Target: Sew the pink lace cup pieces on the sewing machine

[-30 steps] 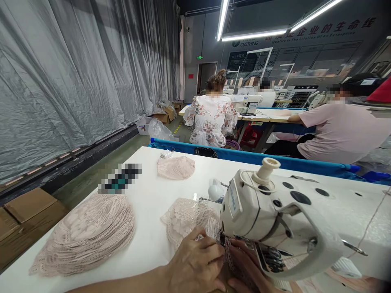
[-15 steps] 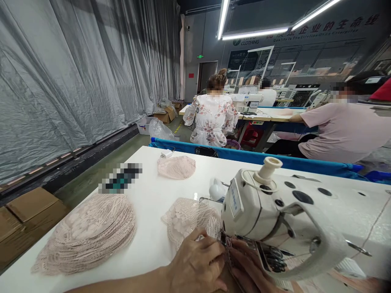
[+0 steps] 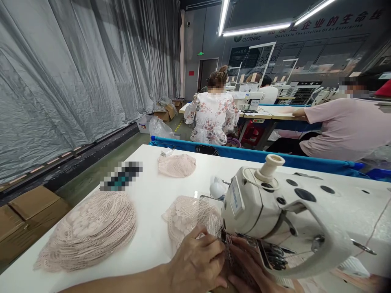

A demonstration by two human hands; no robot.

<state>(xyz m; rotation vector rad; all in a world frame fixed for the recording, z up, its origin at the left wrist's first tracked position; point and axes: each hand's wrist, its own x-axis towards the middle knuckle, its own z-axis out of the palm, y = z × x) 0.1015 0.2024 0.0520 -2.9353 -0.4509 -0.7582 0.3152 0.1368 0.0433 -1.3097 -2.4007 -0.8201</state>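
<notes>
A pale pink lace piece (image 3: 186,215) lies at the head of a white sewing machine (image 3: 256,203), its near edge running in by the needle area. My left hand (image 3: 198,258) is closed on that lace just left of the needle, fingers curled and knuckles up. Close on its right, my right hand (image 3: 252,266) holds the fabric edge, with its fingers together beneath the machine head. The machine's arm and guard partly cover the right hand. The needle and the pinched fabric edge are mostly hidden.
A thick stack of lace pieces (image 3: 91,232) is on the table's left, below a blurred dark item (image 3: 122,177). One moulded lace cup (image 3: 177,165) lies farther back. Blue cloth (image 3: 256,156) edges the table's far side. Cardboard boxes (image 3: 33,219) stand left; people sit ahead.
The view has shifted very slightly. Both hands stay at the needle area, and the lace shows hardly any movement.
</notes>
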